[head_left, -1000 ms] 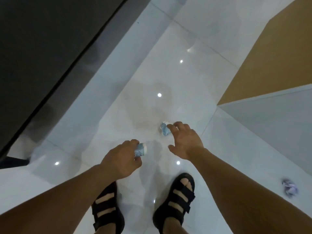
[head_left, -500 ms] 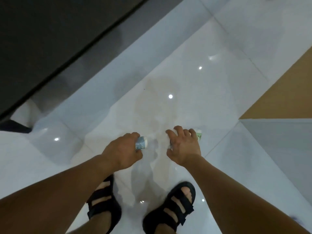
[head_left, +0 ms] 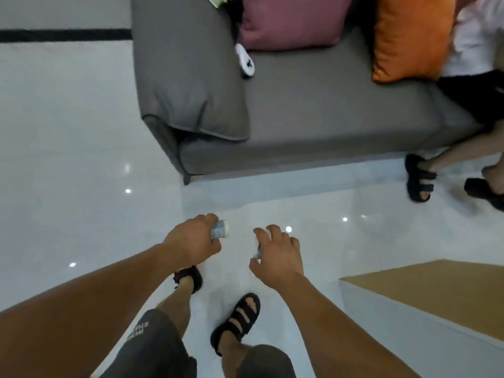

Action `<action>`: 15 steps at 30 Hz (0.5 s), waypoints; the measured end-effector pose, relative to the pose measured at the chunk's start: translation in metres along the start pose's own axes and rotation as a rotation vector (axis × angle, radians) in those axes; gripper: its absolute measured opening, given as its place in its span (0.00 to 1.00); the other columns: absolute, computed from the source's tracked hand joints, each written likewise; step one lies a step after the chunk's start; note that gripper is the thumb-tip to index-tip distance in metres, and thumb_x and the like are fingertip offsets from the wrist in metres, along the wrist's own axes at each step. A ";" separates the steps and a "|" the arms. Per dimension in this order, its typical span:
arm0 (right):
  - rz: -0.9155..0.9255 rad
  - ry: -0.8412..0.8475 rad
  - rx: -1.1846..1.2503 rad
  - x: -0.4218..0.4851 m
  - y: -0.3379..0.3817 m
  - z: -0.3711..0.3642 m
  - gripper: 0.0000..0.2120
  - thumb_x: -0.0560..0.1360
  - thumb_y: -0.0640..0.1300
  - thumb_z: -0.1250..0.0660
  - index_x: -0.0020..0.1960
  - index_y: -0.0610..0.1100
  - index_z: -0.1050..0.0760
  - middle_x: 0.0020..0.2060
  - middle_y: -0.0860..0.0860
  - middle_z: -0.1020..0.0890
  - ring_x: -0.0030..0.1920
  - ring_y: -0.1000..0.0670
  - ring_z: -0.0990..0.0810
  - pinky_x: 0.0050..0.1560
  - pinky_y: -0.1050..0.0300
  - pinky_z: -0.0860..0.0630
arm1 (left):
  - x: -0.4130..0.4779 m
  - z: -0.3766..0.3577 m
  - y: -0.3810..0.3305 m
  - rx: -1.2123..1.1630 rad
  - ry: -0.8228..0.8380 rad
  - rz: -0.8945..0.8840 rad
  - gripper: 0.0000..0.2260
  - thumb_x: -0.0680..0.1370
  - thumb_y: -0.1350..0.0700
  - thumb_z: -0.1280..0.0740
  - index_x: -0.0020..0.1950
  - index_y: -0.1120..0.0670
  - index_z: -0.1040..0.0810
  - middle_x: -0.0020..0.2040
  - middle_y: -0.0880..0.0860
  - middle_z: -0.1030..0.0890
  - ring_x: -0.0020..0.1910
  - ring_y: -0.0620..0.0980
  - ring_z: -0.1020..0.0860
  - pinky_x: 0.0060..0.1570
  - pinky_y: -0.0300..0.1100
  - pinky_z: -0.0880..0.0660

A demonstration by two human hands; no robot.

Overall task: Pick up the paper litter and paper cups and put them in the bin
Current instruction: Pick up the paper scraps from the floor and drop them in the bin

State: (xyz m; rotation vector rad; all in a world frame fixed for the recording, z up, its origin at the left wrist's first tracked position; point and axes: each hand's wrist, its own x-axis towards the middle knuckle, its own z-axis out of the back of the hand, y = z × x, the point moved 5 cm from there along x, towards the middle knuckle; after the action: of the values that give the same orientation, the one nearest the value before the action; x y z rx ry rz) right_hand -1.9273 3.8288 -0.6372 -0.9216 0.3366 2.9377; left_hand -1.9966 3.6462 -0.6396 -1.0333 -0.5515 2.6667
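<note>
A blue-and-white paper cup (head_left: pixel 220 229) is gripped in the left hand (head_left: pixel 191 242), the fingers curled round its body so that only the white rim end is left showing past the knuckles. The right hand (head_left: pixel 279 255) is held just beside it, its fingers bent round a bluish paper item (head_left: pixel 259 251) — only a sliver of it is seen under the thumb side, so what it is and how firmly it is clasped cannot be told. Both hands are held out above the glossy white floor (head_left: pixel 81 132), in front of the grey sofa (head_left: pixel 313 118) and nearer its armrest end. On the sofa seat a pink cushion (head_left: pixel 289 20) and an orange cushion (head_left: pixel 409 36) are propped up, and a small white-and-black object (head_left: pixel 245 61) is laid just in front of the pink one. At the sofa's other end another person is seated — bare legs and black sandals (head_left: pixel 418 181) are seen. A low unit with a tan top (head_left: pixel 436 285) is placed apart from the sofa, across the floor from that seated person
</note>
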 end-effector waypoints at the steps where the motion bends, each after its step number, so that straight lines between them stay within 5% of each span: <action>1: 0.036 0.000 -0.023 -0.010 0.019 0.016 0.31 0.75 0.53 0.37 0.75 0.52 0.42 0.72 0.48 0.37 0.65 0.45 0.32 0.68 0.48 0.39 | -0.024 0.015 0.006 -0.030 -0.029 0.028 0.20 0.74 0.50 0.35 0.65 0.50 0.32 0.56 0.51 0.24 0.49 0.52 0.24 0.49 0.45 0.26; 15: 0.498 0.025 -0.358 -0.077 0.375 0.111 0.32 0.73 0.55 0.35 0.74 0.54 0.40 0.70 0.49 0.34 0.66 0.45 0.31 0.67 0.47 0.36 | -0.315 0.156 0.253 -0.370 -0.411 0.418 0.15 0.73 0.51 0.35 0.59 0.51 0.28 0.49 0.49 0.23 0.44 0.49 0.23 0.41 0.41 0.29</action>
State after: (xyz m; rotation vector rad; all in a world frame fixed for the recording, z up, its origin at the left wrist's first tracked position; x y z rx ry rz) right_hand -1.9666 3.4889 -0.4322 -1.0387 0.0367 3.5282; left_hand -1.8938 3.2699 -0.4521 -0.7389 -1.0438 3.2632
